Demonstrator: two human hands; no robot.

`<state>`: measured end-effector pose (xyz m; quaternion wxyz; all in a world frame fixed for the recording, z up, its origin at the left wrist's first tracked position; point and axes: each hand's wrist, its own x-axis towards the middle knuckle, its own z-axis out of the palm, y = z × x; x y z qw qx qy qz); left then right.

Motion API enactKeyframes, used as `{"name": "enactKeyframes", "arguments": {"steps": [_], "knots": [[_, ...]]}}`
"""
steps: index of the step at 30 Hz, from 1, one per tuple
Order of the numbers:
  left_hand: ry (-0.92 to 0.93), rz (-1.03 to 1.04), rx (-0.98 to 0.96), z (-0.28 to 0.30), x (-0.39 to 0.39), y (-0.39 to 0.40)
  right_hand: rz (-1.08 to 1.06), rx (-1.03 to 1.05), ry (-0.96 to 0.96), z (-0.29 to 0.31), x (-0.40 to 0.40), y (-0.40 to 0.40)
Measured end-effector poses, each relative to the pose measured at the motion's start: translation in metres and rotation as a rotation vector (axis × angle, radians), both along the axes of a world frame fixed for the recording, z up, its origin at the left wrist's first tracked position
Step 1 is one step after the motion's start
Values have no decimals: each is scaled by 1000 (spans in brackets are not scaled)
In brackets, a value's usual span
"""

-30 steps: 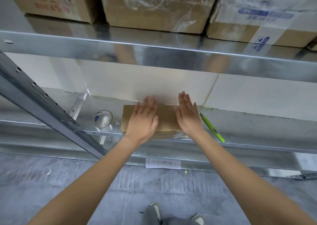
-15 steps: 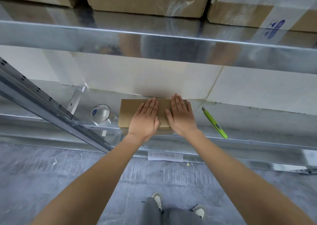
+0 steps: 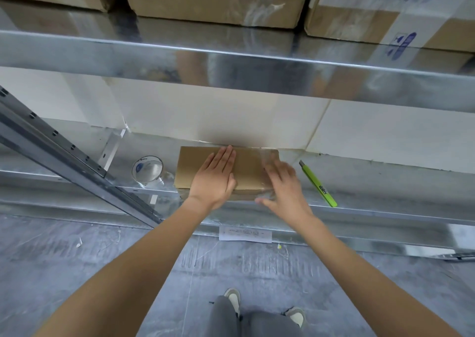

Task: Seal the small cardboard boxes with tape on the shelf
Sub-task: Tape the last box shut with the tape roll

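Observation:
A small flat cardboard box point(image 3: 246, 169) lies on the lower metal shelf point(image 3: 385, 182), against the white wall. My left hand point(image 3: 214, 180) presses flat on the box's middle, fingers straight. My right hand point(image 3: 284, 185) lies over the box's right end with fingers extended; it is motion-blurred. Clear tape glints on the box's right edge point(image 3: 268, 156). A roll of clear tape point(image 3: 147, 169) stands left of the box. A green utility knife point(image 3: 318, 185) lies to the right.
A slanted metal brace point(image 3: 64, 156) crosses the shelf at left. The upper shelf point(image 3: 231, 64) carries large taped cartons point(image 3: 213, 0). A paper label point(image 3: 245, 234) hangs on the shelf's lower rail. My shoes point(image 3: 232, 298) stand on grey floor below.
My right hand slid from beside the left hand to the box's right end. The left hand stayed pressed on the box. The view shifted slightly.

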<state>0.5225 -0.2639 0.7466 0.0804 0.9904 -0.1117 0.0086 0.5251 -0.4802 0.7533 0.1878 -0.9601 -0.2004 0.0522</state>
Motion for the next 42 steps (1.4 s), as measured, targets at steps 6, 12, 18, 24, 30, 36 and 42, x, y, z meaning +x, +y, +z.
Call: {"name": "enactKeyframes", "arguments": {"steps": [6,12,18,24,30,36,42], "knots": [[31,-63,38,22,-4,6,85,50,223,19,25,-12],[-213,-53,65,37,-38,1,-8,144,478,62,50,-24],[-71,-31,24,30,0,-2,-114,174,474,66,83,-16],[31,-36,29,33,36,-3,-105,-148,88,36,74,29],[40,-12,30,31,38,-4,-134,-228,27,30,60,31],[42,-13,57,30,36,-5,-37,-173,-174,6,-5,16],[32,-42,38,30,40,-2,-15,-134,-285,16,14,7]]}}
